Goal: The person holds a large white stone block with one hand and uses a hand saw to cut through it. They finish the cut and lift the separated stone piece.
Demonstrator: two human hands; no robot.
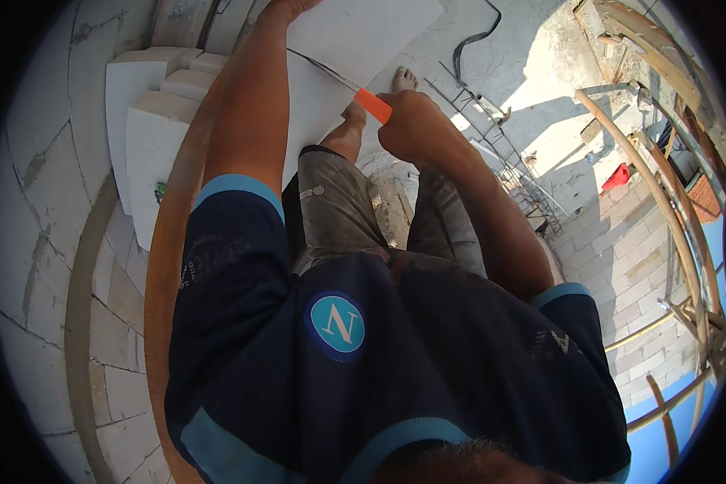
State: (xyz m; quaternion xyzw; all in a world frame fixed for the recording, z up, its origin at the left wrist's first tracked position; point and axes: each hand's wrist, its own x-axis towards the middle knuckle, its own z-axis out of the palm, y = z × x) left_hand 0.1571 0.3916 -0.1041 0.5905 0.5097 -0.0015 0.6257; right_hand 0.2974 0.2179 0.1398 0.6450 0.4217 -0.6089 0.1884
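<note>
My right hand (419,125) is closed round the orange handle (373,106) of what looks like a handsaw. Its thin metal blade (327,70), seen nearly edge-on, points up and left over a large pale block (319,101). At the top edge, my left hand (297,5) is mostly cut off by the picture's rim, so its fingers are hidden. The left arm reaches forward along the near left side of the pale slab-like surface.
White blocks (157,129) are stacked on the left beside a block wall (44,266). Right of my bare foot (405,78) lie a metal rebar frame (492,133) and a black strap (464,52). Bamboo poles (633,153) and a red object (615,177) are farther right.
</note>
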